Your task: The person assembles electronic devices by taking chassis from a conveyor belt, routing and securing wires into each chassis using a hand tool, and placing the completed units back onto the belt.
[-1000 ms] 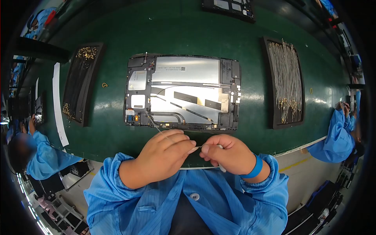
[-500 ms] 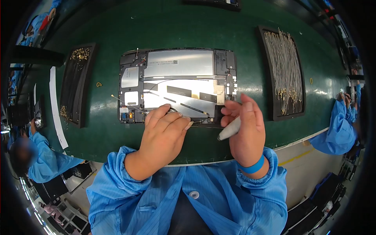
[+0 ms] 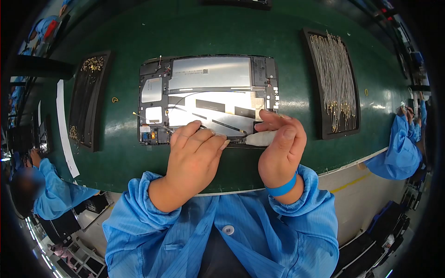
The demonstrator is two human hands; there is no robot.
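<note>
An opened tablet (image 3: 211, 73) lies on the green table, its silver battery and inner boards showing. My left hand (image 3: 192, 155) rests over its near edge with curled fingers, closed on a thin cable (image 3: 148, 120) that has a gold end and runs in from the left. The fingers hide where the cable passes beneath them. My right hand (image 3: 282, 148) grips a pale tool with a tapered body (image 3: 260, 138), its narrow end pointing left at the tablet's near right edge. I cannot make out its exact tip.
On the right stands a black tray (image 3: 334, 134) of grey cables with gold ends. Another black tray (image 3: 105, 78) on the left holds black cables. A white strip (image 3: 66, 129) and yellow bands lie on the table. Co-workers in blue sleeves sit at both sides.
My right hand has moved left and swung the tool's narrow end from pointing towards me onto the tablet's near edge. My left hand stays nearly in place.
</note>
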